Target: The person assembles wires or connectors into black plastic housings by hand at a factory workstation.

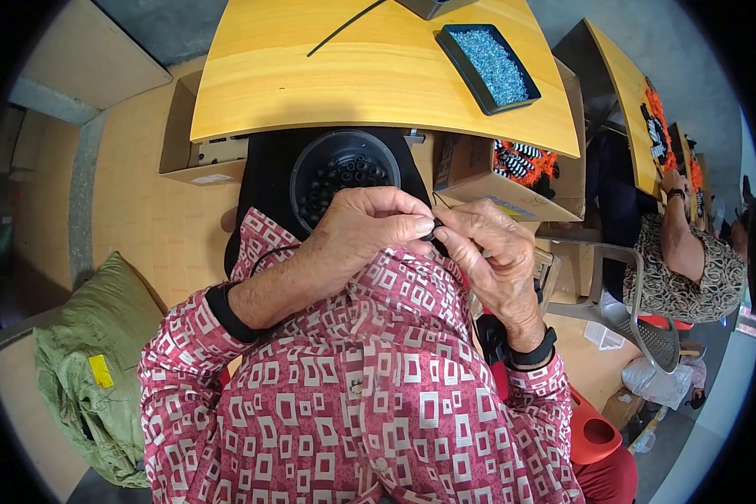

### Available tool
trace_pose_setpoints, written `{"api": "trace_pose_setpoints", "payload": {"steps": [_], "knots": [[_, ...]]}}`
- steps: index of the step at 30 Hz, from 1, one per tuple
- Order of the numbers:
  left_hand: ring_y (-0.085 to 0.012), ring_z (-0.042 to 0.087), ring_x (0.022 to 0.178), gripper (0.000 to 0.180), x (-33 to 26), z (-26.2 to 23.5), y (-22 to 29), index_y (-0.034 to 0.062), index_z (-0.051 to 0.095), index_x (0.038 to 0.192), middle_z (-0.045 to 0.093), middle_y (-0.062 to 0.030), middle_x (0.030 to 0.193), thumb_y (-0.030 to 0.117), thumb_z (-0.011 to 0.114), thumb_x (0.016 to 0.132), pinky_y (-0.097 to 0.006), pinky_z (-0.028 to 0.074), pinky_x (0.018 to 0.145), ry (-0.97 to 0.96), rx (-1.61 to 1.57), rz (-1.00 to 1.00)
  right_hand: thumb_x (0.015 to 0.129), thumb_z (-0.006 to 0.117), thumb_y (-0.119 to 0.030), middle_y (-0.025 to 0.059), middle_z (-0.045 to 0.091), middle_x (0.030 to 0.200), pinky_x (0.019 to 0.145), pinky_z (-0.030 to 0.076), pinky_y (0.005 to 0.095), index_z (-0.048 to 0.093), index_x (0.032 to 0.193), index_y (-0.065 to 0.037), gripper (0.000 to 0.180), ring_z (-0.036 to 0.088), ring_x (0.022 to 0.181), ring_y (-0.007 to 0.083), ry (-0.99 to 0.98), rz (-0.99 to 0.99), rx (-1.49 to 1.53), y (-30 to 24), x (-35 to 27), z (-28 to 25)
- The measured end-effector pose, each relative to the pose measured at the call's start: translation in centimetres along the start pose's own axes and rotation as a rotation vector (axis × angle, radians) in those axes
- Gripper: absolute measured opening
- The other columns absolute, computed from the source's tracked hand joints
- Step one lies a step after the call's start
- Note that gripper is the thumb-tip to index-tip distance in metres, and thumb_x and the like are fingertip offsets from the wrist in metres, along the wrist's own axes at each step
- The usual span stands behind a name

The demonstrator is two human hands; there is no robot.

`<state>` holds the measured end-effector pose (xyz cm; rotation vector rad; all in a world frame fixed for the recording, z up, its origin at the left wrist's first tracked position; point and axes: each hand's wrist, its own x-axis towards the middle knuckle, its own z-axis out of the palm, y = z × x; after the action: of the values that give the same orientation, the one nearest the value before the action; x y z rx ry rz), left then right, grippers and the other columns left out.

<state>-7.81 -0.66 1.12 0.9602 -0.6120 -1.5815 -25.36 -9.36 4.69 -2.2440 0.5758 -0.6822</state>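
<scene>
My left hand and my right hand meet in front of my chest, both closed in a pinch. Between their fingertips is a small black part, mostly hidden by the fingers; it resembles the black rings below. Just beyond my left hand, a round dark bucket rests at my lap. Several small black ring-shaped parts lie inside it.
A yellow wooden table stands ahead, bearing a black tray of small clear-blue pieces and a thin black rod. Cardboard boxes flank my knees. A green sack is at left; another person sits at right.
</scene>
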Motion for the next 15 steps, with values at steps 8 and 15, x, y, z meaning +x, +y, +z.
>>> {"api": "trace_pose_setpoints", "payload": {"steps": [8, 15], "knots": [[-0.0164, 0.067, 0.088, 0.019, -0.6, 0.3, 0.5, -0.0029, 0.063, 0.105, 0.067, -0.0098, 0.093, 0.003, 0.064, 0.087, -0.026, 0.054, 0.081, -0.005, 0.006, -0.012, 0.077, 0.07, 0.001, 0.0105, 0.068, 0.083, 0.069, 0.049, 0.0288, 0.07, 0.095, 0.001, 0.018, 0.063, 0.077, 0.0187, 0.016, 0.076, 0.138, -0.4, 0.0, -0.5], [-0.0158, 0.066, 0.088, 0.017, -0.7, 0.4, 0.2, -0.002, 0.063, 0.102, 0.066, -0.0085, 0.095, 0.002, 0.064, 0.086, -0.026, 0.053, 0.083, -0.005, -0.048, 0.039, 0.076, 0.069, 0.004, 0.008, 0.067, 0.084, 0.068, 0.048, 0.0262, 0.069, 0.09, 0.002, 0.014, 0.061, 0.075, 0.0151, 0.068, 0.147, 0.219, -1.1, -0.1, 0.0]]}}
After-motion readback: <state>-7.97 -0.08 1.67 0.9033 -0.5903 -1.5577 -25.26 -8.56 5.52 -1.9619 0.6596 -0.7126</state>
